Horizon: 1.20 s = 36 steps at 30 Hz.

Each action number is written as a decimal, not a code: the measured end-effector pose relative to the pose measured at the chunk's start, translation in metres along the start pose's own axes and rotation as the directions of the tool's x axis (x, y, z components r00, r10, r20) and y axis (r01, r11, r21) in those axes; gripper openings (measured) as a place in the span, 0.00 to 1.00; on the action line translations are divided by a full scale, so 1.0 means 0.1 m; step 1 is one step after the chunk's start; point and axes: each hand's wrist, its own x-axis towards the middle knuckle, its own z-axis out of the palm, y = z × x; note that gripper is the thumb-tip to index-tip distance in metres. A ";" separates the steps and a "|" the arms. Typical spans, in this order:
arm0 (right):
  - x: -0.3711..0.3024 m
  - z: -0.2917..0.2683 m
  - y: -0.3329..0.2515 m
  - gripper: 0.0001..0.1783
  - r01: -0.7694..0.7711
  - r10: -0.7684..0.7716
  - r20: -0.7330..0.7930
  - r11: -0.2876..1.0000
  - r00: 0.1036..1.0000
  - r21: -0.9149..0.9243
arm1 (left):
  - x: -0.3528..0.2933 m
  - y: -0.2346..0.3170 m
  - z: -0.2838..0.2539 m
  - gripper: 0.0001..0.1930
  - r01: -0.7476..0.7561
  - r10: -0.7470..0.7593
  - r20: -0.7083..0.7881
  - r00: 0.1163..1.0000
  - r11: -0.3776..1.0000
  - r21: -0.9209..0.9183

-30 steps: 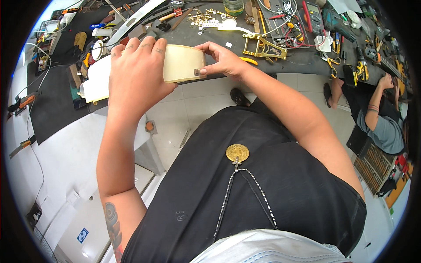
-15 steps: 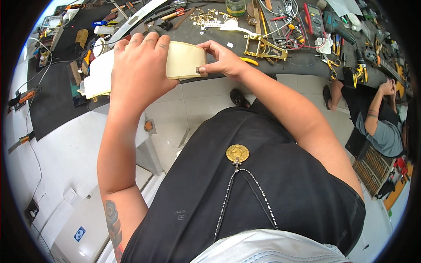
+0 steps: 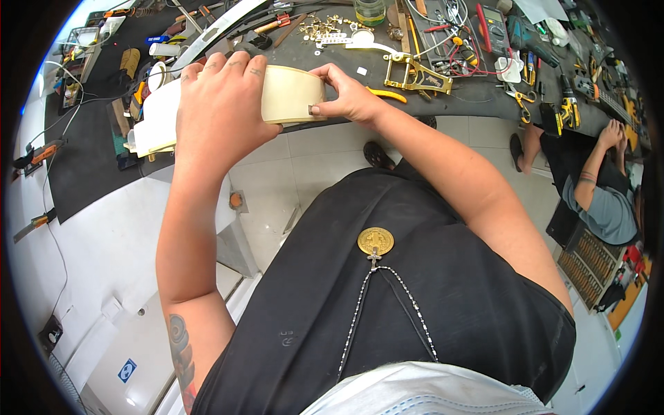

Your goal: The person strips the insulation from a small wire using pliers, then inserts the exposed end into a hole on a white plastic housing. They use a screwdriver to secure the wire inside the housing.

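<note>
A cream-coloured piece (image 3: 294, 93) with a smooth curved side, looking like a guitar body turned on its edge, is held over the front edge of the bench. My left hand (image 3: 221, 114) wraps over its top, fingers on the far side and thumb low in front. At the piece's right end, my right hand (image 3: 346, 97) grips it between fingers and thumb. A small dark patch shows by the right thumb tip; I cannot tell what it is. Much of the piece's middle is hidden behind the left hand.
Behind the right hand lie a gold guitar tailpiece (image 3: 418, 76) and yellow-handled pliers (image 3: 386, 95). Loose gold hardware (image 3: 321, 31), a red multimeter (image 3: 492, 31), yellow scissors (image 3: 520, 100) and a yellow-black drill (image 3: 568, 111) crowd the bench (image 3: 83, 166). Another person (image 3: 595, 180) sits at right.
Both hands keep their hold on the cream piece. The whole view has shifted very slightly; nothing else visibly differs.
</note>
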 end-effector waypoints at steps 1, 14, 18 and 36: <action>0.00 0.02 -0.01 0.42 -0.008 0.008 -0.001 1.000 1.000 0.008 | -0.01 0.00 0.01 0.32 -0.010 0.010 -0.029 1.000 1.000 -0.006; 0.00 0.09 0.00 0.44 -0.025 0.025 -0.002 0.996 1.000 0.085 | -0.04 -0.01 0.02 0.31 -0.008 0.009 -0.034 0.999 1.000 0.016; -0.01 0.06 -0.01 0.44 -0.013 0.013 0.003 0.998 1.000 0.054 | -0.02 -0.01 0.02 0.36 0.005 -0.005 0.004 1.000 1.000 0.010; 0.01 0.06 0.08 0.45 0.011 -0.012 0.001 0.999 1.000 0.033 | -0.01 0.01 0.02 0.38 0.020 -0.021 0.030 0.999 1.000 0.021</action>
